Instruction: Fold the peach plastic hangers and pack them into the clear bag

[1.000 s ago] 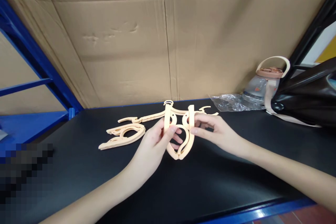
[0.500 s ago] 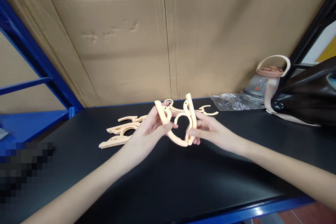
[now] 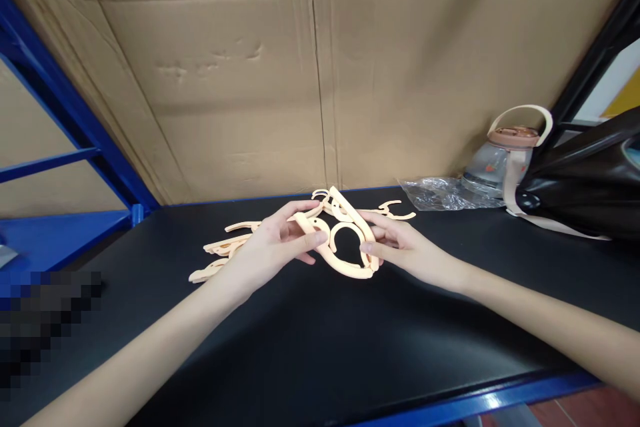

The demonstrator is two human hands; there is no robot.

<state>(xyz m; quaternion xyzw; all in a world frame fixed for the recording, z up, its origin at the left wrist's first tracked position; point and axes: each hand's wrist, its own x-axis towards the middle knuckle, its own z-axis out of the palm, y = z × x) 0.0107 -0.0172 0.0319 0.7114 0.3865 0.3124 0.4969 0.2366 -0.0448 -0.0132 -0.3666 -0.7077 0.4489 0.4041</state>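
Both hands grip a cream-coloured folding clothes hanger (image 3: 345,272), held up above the black tabletop with its hook curled in the middle. My left hand (image 3: 280,240) is closed on its left arm, thumb laid on top. On the other side, my right hand (image 3: 395,240) pinches the folded right arm near the lower joint. Behind the hands an opened hanger (image 3: 399,210) of the same kind lies on the table, partly covered. More folded hangers (image 3: 210,270) lie left of my left hand, partly hidden by it.
A crumpled clear plastic bag (image 3: 435,193) lies at the back right beside a clear jug-like bottle (image 3: 500,153) with a strap. A shiny black bag (image 3: 590,180) is at the right. Cardboard (image 3: 225,93) stands behind the black table (image 3: 320,347); blue frame bars (image 3: 110,180) rise at the left.
The hanger's right arm has tilted leftward, and its lower joint has shifted slightly right. My left hand has moved a little left; both hands keep hold.
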